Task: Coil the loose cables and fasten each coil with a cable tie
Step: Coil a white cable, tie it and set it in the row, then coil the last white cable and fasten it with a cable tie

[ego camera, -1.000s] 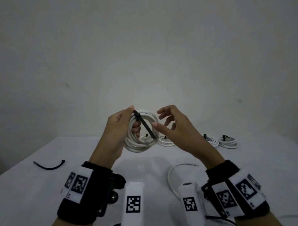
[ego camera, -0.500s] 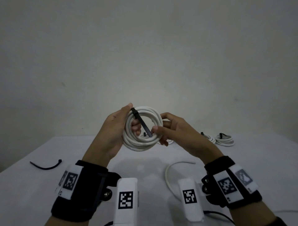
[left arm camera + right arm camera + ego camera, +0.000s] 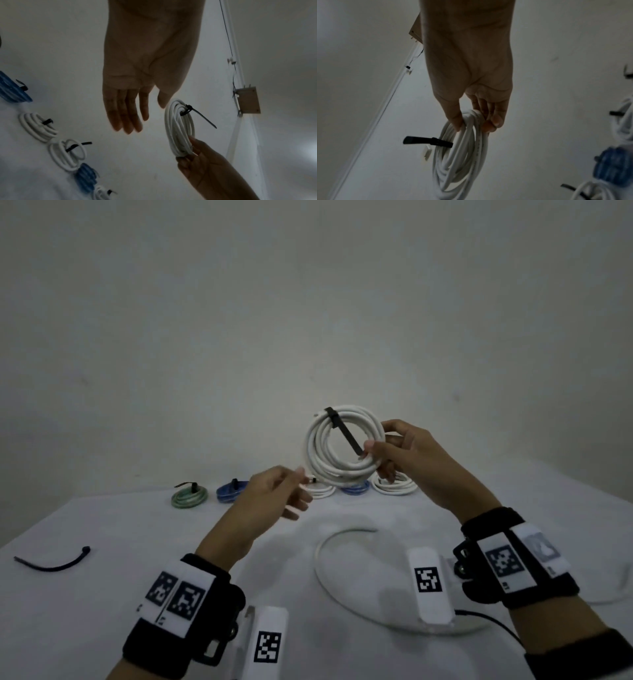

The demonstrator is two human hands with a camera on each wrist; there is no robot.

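Observation:
A white cable coil [image 3: 320, 446] with a black cable tie [image 3: 346, 433] round its top hangs in the air above the table's far side. My right hand [image 3: 376, 441] grips the coil's right side, thumb in front and fingers behind. The right wrist view shows the same grip on the coil [image 3: 458, 162], with the tie's tail [image 3: 419, 140] sticking out sideways. My left hand [image 3: 298, 491] hovers lower left of the coil, fingers relaxed, holding nothing. In the left wrist view its fingers [image 3: 126, 119] are straight and apart from the coil [image 3: 178, 129].
A loose white cable [image 3: 325, 573] curves on the white table [image 3: 137, 535] in front of me. A spare black tie [image 3: 51, 563] lies at the near left. Several tied coils line the far edge: green [image 3: 189, 496], blue [image 3: 232, 491], white [image 3: 394, 486].
My left hand has let go of the coil and dropped down to the left. My right hand now holds the tied coil alone, raised and further right.

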